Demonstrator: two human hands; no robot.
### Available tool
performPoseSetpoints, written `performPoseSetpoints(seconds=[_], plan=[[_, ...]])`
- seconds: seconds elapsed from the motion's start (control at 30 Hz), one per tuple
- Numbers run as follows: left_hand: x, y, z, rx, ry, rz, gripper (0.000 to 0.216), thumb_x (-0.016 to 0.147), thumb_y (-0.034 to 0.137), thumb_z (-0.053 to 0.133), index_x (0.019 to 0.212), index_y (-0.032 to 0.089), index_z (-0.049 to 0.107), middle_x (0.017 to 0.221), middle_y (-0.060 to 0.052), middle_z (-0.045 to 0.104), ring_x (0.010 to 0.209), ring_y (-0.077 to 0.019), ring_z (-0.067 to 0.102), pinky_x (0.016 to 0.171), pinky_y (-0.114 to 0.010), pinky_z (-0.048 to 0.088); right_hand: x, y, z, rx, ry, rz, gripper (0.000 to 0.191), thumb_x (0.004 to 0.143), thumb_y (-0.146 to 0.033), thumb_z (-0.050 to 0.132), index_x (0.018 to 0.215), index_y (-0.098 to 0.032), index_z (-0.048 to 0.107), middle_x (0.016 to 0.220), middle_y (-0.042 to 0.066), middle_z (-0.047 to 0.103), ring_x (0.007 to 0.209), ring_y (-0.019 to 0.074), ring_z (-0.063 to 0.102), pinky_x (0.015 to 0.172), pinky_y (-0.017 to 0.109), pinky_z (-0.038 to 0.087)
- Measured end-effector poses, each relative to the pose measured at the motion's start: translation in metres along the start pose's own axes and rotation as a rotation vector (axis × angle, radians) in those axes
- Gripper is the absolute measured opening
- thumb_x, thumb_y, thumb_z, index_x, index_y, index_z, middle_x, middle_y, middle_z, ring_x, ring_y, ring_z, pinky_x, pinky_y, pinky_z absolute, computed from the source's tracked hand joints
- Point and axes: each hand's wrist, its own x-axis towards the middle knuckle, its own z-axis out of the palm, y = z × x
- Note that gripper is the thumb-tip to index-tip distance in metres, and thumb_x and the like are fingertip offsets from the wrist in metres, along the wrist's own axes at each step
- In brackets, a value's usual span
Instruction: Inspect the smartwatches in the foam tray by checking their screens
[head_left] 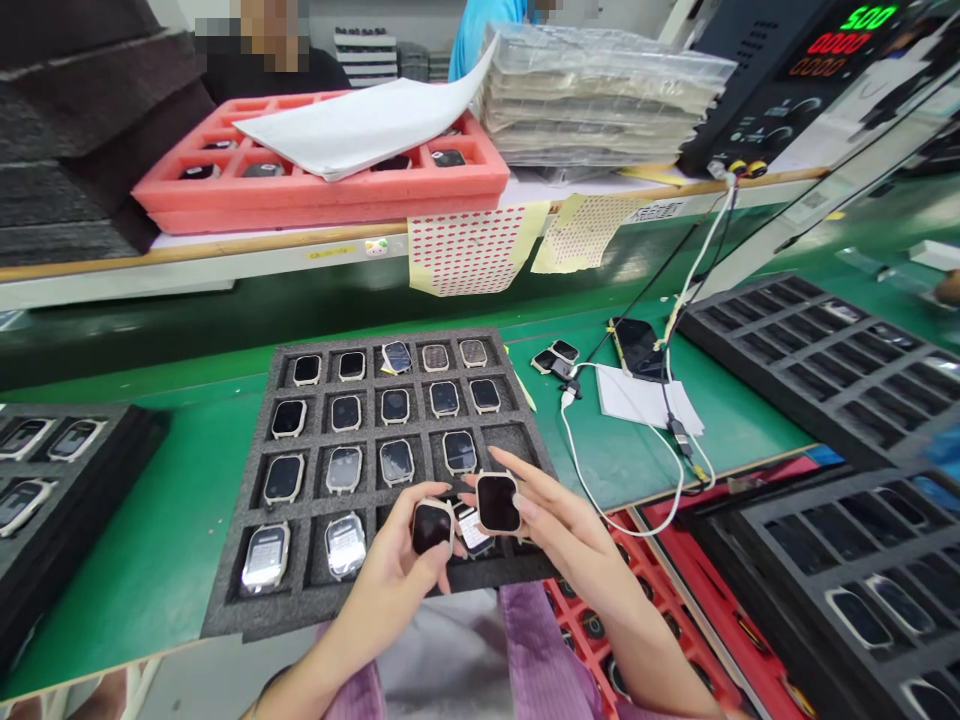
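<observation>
My left hand [409, 555] is closed around a smartwatch case [433, 527] with a dark screen and a pale frame. Beside it, my right hand [559, 510] grips a second smartwatch case [498, 503], its dark screen facing up. Both are held over the near right part of a grey foam tray [296, 620]. Rows of similar watch cases sit in the tray's compartments, such as a watch case [283, 480] at the left. Under my hands lies another watch case [474, 528] showing a bright reflection, partly hidden by my fingers.
Right of the tray are a phone [636, 347], white paper [649, 400], white cables [574, 450] and two small watch cases [555, 355]. More foam trays [817, 350] flank both sides. A shelf behind carries a red foam tray [322, 205], plastic trays [600, 100] and a power supply [787, 90].
</observation>
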Motion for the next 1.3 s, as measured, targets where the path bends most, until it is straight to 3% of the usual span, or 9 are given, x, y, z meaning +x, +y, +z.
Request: performPoseSetpoints(seconds=[0.1, 0.2, 0.33, 0.43, 0.6, 0.77, 0.93, 1.1, 1.3], plan=[[-0.0001, -0.0002, 0.0017, 0.111, 0.069, -0.033, 0.037, 0.081, 0.018, 0.061, 0.113, 0.024, 0.045, 0.081, 0.002, 0.051, 0.064, -0.0120, 0.050, 0.048, -0.019, 0.040, -0.0014, -0.0008, 0.0005, 0.061, -0.034, 0.025, 0.043, 0.095, -0.030, 0.052, 0.137, -0.030, 0.044, 0.131, 0.009, 0.058, 0.119, 0.0268, 0.055, 0.094, 0.046, 0.050], [0.0003, 0.0002, 0.0012, 0.235, 0.103, -0.017, 0.028, 0.078, 0.014, 0.059, 0.103, 0.022, 0.048, 0.074, 0.004, 0.048, 0.055, -0.0097, 0.043, 0.049, -0.020, 0.037, 0.0013, -0.0016, 0.0000, 0.093, -0.056, 0.045, 0.042, 0.091, -0.028, 0.059, 0.132, -0.027, 0.051, 0.124, 0.012, 0.063, 0.110, 0.0269, 0.062, 0.089, 0.044, 0.053], [0.0014, 0.0023, -0.0005, 0.369, 0.118, 0.067, 0.024, 0.071, 0.006, 0.056, 0.090, 0.020, 0.050, 0.078, 0.003, 0.049, 0.066, -0.0126, 0.045, 0.061, -0.022, 0.038, 0.0059, 0.0004, -0.0041, 0.068, -0.059, -0.020, 0.034, 0.080, -0.027, 0.072, 0.113, -0.021, 0.066, 0.109, 0.011, 0.069, 0.097, 0.0243, 0.066, 0.082, 0.036, 0.054], [0.0018, 0.0025, -0.0010, 0.408, 0.100, 0.079, 0.025, 0.069, 0.004, 0.053, 0.088, 0.021, 0.050, 0.077, 0.003, 0.049, 0.071, -0.0135, 0.045, 0.066, -0.023, 0.037, 0.0069, 0.0028, -0.0071, 0.062, -0.079, -0.074, 0.029, 0.079, -0.024, 0.074, 0.107, -0.021, 0.070, 0.105, 0.008, 0.069, 0.095, 0.0201, 0.064, 0.085, 0.031, 0.050], [0.0015, -0.0006, -0.0004, 0.341, 0.104, 0.034, 0.023, 0.078, 0.011, 0.055, 0.096, 0.022, 0.047, 0.079, 0.004, 0.045, 0.061, -0.0110, 0.042, 0.059, -0.022, 0.037, 0.0067, 0.0047, -0.0083, 0.088, -0.151, -0.093, 0.031, 0.078, -0.027, 0.075, 0.108, -0.023, 0.069, 0.104, 0.006, 0.068, 0.096, 0.0177, 0.063, 0.081, 0.027, 0.050], [0.0001, 0.0003, 0.0008, 0.300, 0.082, 0.021, 0.022, 0.079, 0.012, 0.056, 0.095, 0.021, 0.045, 0.081, 0.003, 0.043, 0.059, -0.0095, 0.040, 0.055, -0.021, 0.037, 0.0060, 0.0032, -0.0081, 0.072, -0.163, -0.054, 0.033, 0.083, -0.027, 0.070, 0.115, -0.022, 0.065, 0.108, 0.009, 0.070, 0.097, 0.0186, 0.065, 0.079, 0.027, 0.051], [-0.0012, 0.0038, 0.0025, 0.318, 0.078, 0.026, 0.021, 0.079, 0.010, 0.053, 0.095, 0.021, 0.045, 0.084, 0.002, 0.044, 0.068, -0.0125, 0.043, 0.059, -0.022, 0.037, 0.0055, 0.0020, -0.0070, 0.085, -0.128, -0.041, 0.036, 0.081, -0.029, 0.071, 0.116, -0.023, 0.065, 0.108, 0.009, 0.070, 0.096, 0.0210, 0.066, 0.081, 0.031, 0.051], [-0.0007, 0.0039, 0.0007, 0.389, 0.086, 0.081, 0.024, 0.074, 0.004, 0.051, 0.090, 0.021, 0.046, 0.082, 0.002, 0.046, 0.076, -0.0148, 0.045, 0.065, -0.024, 0.036, 0.0060, 0.0026, -0.0069, 0.087, -0.110, -0.082, 0.031, 0.076, -0.026, 0.075, 0.106, -0.022, 0.072, 0.102, 0.009, 0.069, 0.093, 0.0239, 0.064, 0.080, 0.035, 0.051], [-0.0007, 0.0024, 0.0010, 0.359, 0.116, 0.090, 0.023, 0.074, 0.006, 0.054, 0.089, 0.021, 0.047, 0.080, 0.003, 0.047, 0.073, -0.0140, 0.046, 0.067, -0.024, 0.037, 0.0063, 0.0026, -0.0060, 0.108, -0.114, -0.084, 0.032, 0.075, -0.025, 0.076, 0.106, -0.023, 0.072, 0.100, 0.007, 0.067, 0.091, 0.0215, 0.065, 0.080, 0.032, 0.051]])
